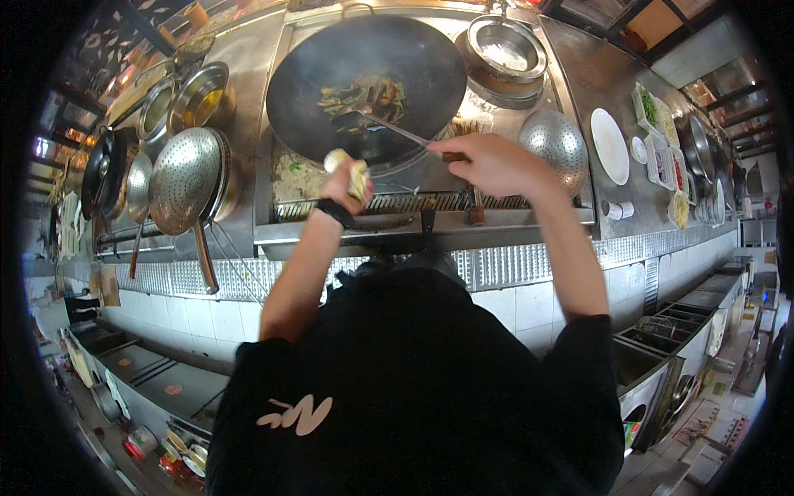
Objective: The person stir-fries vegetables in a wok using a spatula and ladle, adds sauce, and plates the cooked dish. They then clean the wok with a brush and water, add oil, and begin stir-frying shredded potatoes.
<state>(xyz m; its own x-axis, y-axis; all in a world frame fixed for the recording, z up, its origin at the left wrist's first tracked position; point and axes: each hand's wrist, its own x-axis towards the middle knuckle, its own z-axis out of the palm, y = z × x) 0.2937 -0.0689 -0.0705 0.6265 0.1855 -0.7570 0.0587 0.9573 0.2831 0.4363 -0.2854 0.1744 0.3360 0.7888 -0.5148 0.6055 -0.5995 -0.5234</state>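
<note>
My right hand [490, 162] grips the handle of a metal ladle [400, 131], whose bowl dips into a large black wok [298, 80]. Browned pieces of food with green strips [369, 98] lie in the bottom of the wok, and a thin haze hangs over it. At the wok's near rim my left hand [348, 186] is closed around a folded pale yellow cloth [358, 177]. Whether the cloth also wraps a wok handle is hidden by the hand. Beneath the right hand, a bamboo brush [466, 128] is partly covered.
A perforated strainer [553, 152] and a metal pot [505, 49] stand right of the wok. To the left are a large skimmer [185, 180] and a pot of yellow oil [201, 102]. A white oval plate [610, 146] and baskets of cut vegetables [660, 162] line the right counter.
</note>
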